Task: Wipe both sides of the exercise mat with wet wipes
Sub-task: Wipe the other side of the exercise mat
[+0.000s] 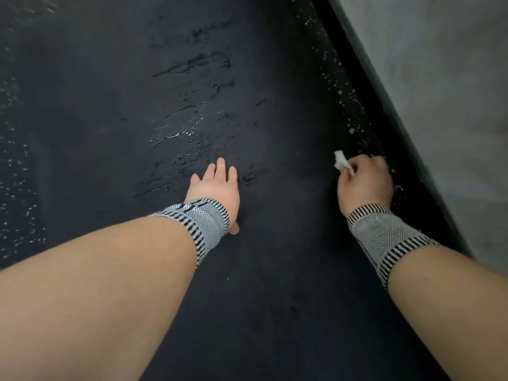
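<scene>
The dark mat (247, 270) fills most of the view, lying flat and running from the near edge up and away, with both forearms reaching out over it. The left hand (214, 191) rests palm down on the mat near the middle, its fingers straight and slightly spread, the thumb tucked low at the side and touching the surface. Just ahead of and around those fingers the mat carries wet streaks (187, 133) that glint in the light, trailing further up toward the far end. The right hand (364, 181) is curled into a loose fist at the mat's right edge, its fingers pinching a small crumpled white wipe (341, 160) that pokes out at the upper left of the fist; whether the wipe touches the mat cannot be told. Each wrist wears a grey knit band with black stripes, the left band (200, 224) and the right band (384, 237). Beside the right hand runs a strip of black speckled floor (349, 86), and past it a black baseboard (406, 149) meets a grey wall (445, 78) that slants across the upper right corner. More speckled floor shows at the far left (16, 188), blurred
</scene>
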